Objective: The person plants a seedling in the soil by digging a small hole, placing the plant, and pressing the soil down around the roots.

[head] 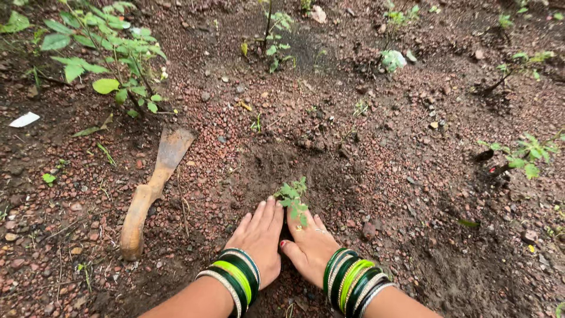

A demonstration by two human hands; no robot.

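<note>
Far left: white scrap (25, 119) on the soil (376, 147), leafy plant (109, 56) behind it, then a wooden-handled trowel (152, 189) lying flat, blade pointing up the frame, well apart from the hands. At centre: left hand (258, 239) open, palm down, fingers together, pressed on dark soil just left of a small green seedling (293, 197); right hand (311, 246) likewise open and flat, just right of the stem, thumbs nearly meeting below it, green bangles (234, 277) on both wrists. Further right: scattered pebbles, another small plant (524, 154) near the edge.
</note>
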